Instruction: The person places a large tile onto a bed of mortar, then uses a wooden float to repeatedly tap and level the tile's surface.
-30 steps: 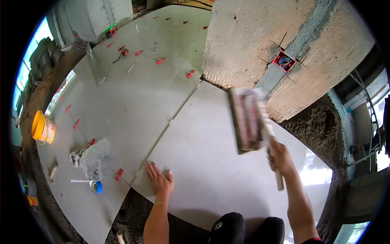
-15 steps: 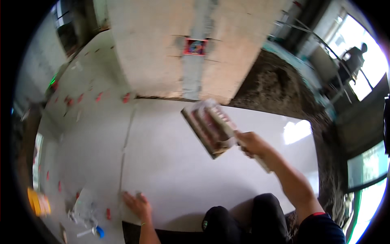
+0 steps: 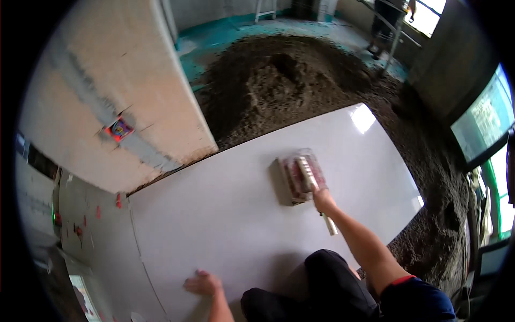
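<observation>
- The right arm reached forward from the lower right, its hand [image 3: 323, 202] closed around the pale, straight handle [image 3: 307, 170] of a block-headed tool with a reddish, clear-wrapped head [image 3: 294, 181].
- That head was over the right-hand half of a large, glossy, whitish rectangular tile [image 3: 225, 214]; whether it touched could not be told.
- The left hand [image 3: 204, 283] was palm down at the tile's near left part, open and holding nothing, fingers pointing left.
- Compared with half a second earlier, the tool had moved rightward along the tile, away from the plastered wall [image 3: 145, 80].
- The left hand had shifted inward from the seam.
- The view had turned right, showing more of the brown dirt heap [image 3: 284, 91].
</observation>
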A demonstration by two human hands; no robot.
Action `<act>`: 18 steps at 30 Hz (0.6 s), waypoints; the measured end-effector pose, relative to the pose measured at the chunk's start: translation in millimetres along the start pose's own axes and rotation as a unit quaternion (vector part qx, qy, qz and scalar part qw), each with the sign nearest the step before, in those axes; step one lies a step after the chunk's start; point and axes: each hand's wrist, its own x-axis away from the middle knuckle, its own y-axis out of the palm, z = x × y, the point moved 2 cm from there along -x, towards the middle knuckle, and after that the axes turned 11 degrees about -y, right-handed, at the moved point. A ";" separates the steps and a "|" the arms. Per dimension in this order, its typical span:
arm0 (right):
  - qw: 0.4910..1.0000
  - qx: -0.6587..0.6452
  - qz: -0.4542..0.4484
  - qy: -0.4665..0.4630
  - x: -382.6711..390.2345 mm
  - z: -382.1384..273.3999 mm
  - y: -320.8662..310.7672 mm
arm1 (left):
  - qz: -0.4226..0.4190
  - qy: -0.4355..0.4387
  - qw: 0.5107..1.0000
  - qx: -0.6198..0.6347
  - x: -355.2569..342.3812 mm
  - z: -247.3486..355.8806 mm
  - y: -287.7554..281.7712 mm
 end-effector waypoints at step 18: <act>0.958 -0.282 0.045 -0.001 14.3 -36.3 -293.1 | -0.021 0.214 0.976 0.032 312.8 196.6 -23.7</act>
